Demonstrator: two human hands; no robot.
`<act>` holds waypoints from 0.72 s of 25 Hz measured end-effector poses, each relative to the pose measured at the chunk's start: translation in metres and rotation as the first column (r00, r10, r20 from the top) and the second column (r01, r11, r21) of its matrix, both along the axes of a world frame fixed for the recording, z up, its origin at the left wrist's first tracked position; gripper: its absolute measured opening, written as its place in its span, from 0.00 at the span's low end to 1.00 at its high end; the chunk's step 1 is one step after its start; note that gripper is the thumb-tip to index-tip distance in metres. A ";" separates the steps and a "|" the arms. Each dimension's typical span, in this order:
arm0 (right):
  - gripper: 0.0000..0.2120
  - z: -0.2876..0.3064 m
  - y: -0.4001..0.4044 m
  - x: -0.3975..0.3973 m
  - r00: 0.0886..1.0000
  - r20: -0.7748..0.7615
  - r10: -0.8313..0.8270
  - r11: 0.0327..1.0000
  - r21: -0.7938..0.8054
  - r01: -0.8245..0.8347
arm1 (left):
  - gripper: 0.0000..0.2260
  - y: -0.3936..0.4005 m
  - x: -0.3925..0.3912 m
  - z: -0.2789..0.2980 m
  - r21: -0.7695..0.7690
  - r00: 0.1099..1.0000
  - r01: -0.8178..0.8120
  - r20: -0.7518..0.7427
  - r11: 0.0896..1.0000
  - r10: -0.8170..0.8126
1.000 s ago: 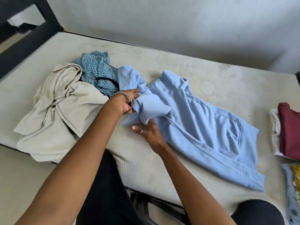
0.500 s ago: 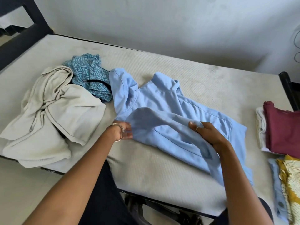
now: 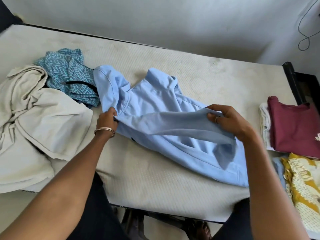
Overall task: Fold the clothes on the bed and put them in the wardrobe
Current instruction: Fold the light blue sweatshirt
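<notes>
Head view: both hands — left hand (image 3: pixel 107 118), right hand (image 3: pixel 226 122) — gripped the blue hoodie (image 3: pixel 155 104) mid-fold; folded stacks (image 3: pixel 294 125) done, beige garment (image 3: pixel 43 118) and wardrobe trip pending.

The hoodie (image 3: pixel 155 108) is plain light blue. Left of it lie a beige garment (image 3: pixel 34 118) and a teal zigzag cloth (image 3: pixel 69 73). Right of it are a maroon shirt (image 3: pixel 294 127) and a yellow-and-white patterned cloth (image 3: pixel 304 184).

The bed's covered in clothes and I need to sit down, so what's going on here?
A person is folding a light blue hoodie on the bed. The left hand pinches it near the shoulder, while the right hand holds the sleeve stretched across the body. A beige garment and a patterned teal one lie unfolded at left; folded clothes sit at right.
</notes>
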State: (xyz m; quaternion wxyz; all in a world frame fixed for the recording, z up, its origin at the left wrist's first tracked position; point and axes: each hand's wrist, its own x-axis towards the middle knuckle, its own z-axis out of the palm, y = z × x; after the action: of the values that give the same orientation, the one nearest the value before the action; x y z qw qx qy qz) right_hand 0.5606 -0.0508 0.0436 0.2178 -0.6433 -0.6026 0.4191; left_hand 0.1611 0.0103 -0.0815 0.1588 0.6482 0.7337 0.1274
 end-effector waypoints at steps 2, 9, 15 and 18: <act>0.05 -0.003 0.004 0.027 0.954 0.300 -0.016 0.997 -0.061 0.036 | 0.10 0.009 0.008 0.000 0.071 1.000 0.014 0.003 0.997 -0.014; 0.33 -0.117 -0.049 0.035 0.816 0.491 0.306 0.800 -0.598 0.060 | 0.17 -0.004 0.007 -0.045 -0.340 0.847 0.013 -0.496 0.940 -0.191; 0.11 -0.118 -0.075 0.011 0.989 0.146 0.020 0.916 -0.399 0.041 | 0.14 -0.023 0.032 -0.031 0.127 0.952 0.060 -0.306 0.990 -0.019; 0.10 -0.089 -0.089 -0.023 0.966 -0.159 0.202 0.753 -0.606 -0.258 | 0.20 -0.037 0.088 -0.033 0.324 0.785 0.619 -0.227 0.715 -0.577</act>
State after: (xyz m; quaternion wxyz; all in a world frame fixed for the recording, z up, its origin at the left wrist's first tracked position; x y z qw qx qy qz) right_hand 0.5380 -0.1395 -0.0459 -0.0346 -0.5817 -0.4953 0.6442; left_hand 0.2489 -0.0270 -0.1141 0.0218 0.8744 0.4526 0.1733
